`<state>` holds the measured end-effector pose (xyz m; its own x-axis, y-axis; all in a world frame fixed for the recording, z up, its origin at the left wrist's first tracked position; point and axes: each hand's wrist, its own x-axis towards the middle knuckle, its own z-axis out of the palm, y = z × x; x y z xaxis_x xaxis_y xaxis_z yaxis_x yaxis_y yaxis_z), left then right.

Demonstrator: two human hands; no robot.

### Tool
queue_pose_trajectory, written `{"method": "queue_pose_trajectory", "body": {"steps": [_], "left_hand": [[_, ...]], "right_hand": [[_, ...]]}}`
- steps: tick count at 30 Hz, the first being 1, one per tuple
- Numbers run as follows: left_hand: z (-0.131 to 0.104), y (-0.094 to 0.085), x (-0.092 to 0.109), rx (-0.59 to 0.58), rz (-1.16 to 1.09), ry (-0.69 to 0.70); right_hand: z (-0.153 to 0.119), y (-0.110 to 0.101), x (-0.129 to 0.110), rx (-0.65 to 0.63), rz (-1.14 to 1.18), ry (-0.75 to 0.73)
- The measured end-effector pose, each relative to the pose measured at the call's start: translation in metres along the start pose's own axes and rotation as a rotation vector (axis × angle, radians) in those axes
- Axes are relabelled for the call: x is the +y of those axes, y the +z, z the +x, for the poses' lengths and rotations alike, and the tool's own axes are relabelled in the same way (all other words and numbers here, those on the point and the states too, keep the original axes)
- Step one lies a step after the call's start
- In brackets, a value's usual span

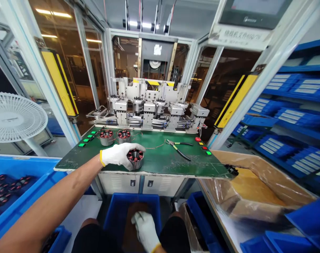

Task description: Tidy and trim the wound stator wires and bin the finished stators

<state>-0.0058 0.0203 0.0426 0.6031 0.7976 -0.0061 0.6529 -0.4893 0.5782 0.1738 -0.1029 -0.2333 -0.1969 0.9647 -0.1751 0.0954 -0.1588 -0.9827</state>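
My left hand [120, 154], in a white glove, is closed round the side of a wound motor stator [135, 160] at the front edge of the green worktop [160, 165]. Two more stators, one on the left [106, 137] and one beside it [124, 136], stand just behind with loose copper wire ends. From the held stator a thin wire [137, 188] hangs over the edge towards my right hand [146, 228]. That gloved hand is low between the knees, over a blue bin [132, 197], its fingers pinched together where the wire leads. Pliers [179, 147] lie spread on the worktop.
A winding machine [149, 112] lines the worktop's rear. Green buttons [86, 140] sit left, a red button [198, 139] right. At left are a fan [14, 117] and a blue crate [44, 168] with stators. A plastic-lined carton [254, 189] stands right.
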Motion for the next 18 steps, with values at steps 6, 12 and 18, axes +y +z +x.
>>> {"method": "queue_pose_trajectory", "body": {"steps": [6,12,18], "left_hand": [[-0.001,-0.019,0.063,0.253,0.618,-0.110],[0.014,0.040,0.084,0.312,0.763,-0.484],[-0.008,0.013,0.041,0.125,0.664,0.080]], "right_hand": [[-0.007,-0.048,0.033,0.141,-0.253,-0.053],[-0.006,-0.078,-0.053,0.167,-0.575,-0.279],[-0.023,-0.121,-0.145,0.408,-0.631,-0.486]]}}
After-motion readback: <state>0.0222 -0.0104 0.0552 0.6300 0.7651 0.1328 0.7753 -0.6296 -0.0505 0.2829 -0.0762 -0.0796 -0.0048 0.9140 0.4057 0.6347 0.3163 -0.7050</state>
